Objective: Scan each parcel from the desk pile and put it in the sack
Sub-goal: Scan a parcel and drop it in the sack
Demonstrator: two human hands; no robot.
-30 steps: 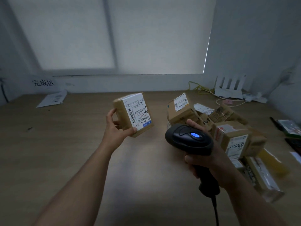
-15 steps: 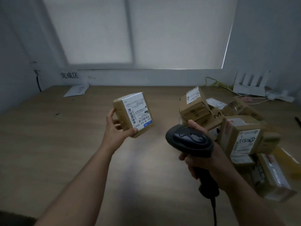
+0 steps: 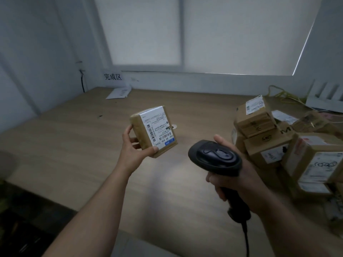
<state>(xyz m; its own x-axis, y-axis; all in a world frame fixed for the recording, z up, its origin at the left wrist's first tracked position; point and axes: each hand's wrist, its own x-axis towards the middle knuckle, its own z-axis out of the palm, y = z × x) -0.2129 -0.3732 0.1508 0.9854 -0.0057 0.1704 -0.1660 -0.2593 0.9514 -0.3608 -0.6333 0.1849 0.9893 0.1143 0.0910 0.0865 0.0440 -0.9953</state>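
L hand (image 3: 134, 149) held a small taped parcel (image 3: 146, 125) up off the desk (image 3: 74, 145), thumb under the lower edge and fingers curled behind, prob. so its barcode label (image 3: 157, 129) faced the scanner (image 3: 215, 157). R hand (image 3: 239, 180) was wrapped tight round the scanner's handle, with the head twd the parcel on its left. The parcel pile (image 3: 259, 127) lay just beyond the R hand. No sack in view.

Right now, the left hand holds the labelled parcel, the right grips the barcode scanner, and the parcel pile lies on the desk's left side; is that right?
No: the head view shows the parcel pile on the right side of the desk. Otherwise correct: left hand on labelled parcel, right hand on barcode scanner.
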